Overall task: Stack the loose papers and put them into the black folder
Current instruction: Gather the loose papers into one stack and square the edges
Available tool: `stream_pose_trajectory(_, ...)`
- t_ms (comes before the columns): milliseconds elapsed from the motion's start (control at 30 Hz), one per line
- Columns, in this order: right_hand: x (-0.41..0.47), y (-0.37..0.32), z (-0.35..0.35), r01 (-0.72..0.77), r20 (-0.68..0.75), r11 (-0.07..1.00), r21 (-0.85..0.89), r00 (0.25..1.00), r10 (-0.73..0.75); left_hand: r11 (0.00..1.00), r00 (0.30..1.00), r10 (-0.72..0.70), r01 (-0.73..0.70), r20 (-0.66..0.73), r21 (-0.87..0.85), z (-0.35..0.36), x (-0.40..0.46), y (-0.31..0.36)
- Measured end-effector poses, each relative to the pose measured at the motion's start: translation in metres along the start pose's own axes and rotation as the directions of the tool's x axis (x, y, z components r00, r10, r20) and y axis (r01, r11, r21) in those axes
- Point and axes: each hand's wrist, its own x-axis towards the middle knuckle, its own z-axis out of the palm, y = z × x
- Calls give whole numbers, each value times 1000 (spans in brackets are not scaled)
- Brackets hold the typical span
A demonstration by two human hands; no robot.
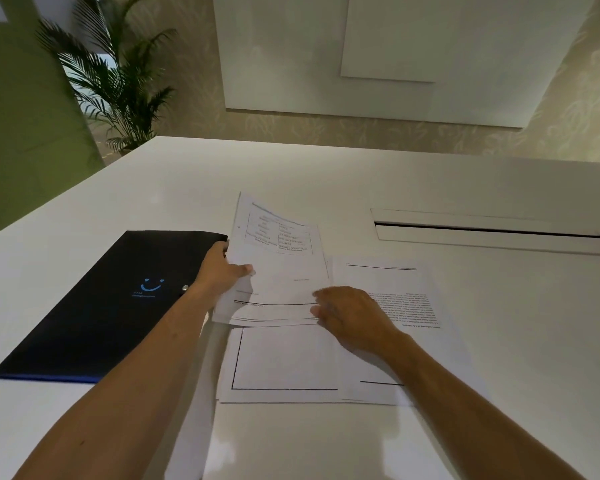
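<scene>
Table (326, 174): a white top is filling the view, lying bare toward its far edge and along the near edge between the forearms; a long cable slot (485, 230) is sitting at far right.
Black folder (111, 299): it is lying closed and flat at left, well clear of the table's left edge, its right corner just beside the left hand.
Loose papers: a text sheet (413, 306) and a bordered sheet (284, 362) are lying flat side by side, edges overlapping.
Table-printed sheets (278, 271): they are being lifted at the left, with the far corner curling up and the near edge overlapping the bordered sheet.
Left hand (222, 271): it is pinching the left edge of those sheets, thumb on top.
Right hand (350, 317): its fingers are curling at the sheets' near right corner; whether they are gripping cannot be told.
</scene>
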Motion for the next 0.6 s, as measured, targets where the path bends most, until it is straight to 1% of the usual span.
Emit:
stream_pose_trajectory(33,0,0,-1,-52,-14,993,108,998,54,999,999,34,-34,2,-21,-1,-2,2)
stream_pose_trajectory(133,11,1,-7,-193,-80,927,321,970,230,989,992,128,-128,-7,-79,-8,-11,12)
stream_pose_trajectory(200,26,0,-16,-281,-102,821,498,920,377,977,982,189,-189,-9,-99,-15,-17,24)
stream_pose_trajectory(267,43,0,-26,-290,-79,680,674,886,456,963,969,246,-245,0,-116,-22,-24,38)
stream_pose_trajectory(333,58,-1,-38,-246,-25,494,834,877,479,942,950,313,-306,24,-139,-27,-31,54)
stream_pose_trajectory(367,64,-2,-46,-208,-5,405,890,885,465,927,936,349,-339,41,-160,-29,-35,62)
stream_pose_trajectory(400,69,-3,-54,-154,-8,339,928,902,431,912,922,383,-368,58,-181,-30,-39,70)
stream_pose_trajectory(433,72,-4,-62,-92,-34,297,950,919,392,898,907,414,-393,74,-199,-30,-42,77)
stream_pose_trajectory(500,76,-8,-77,34,-123,262,964,935,332,877,885,456,-428,95,-219,-29,-48,90)
stream_pose_trajectory(533,77,-11,-85,92,-176,265,960,934,313,872,879,467,-439,97,-217,-29,-49,95)
stream_pose_trajectory(600,76,-17,-97,185,-279,319,930,918,282,864,870,486,-465,83,-191,-27,-51,102)
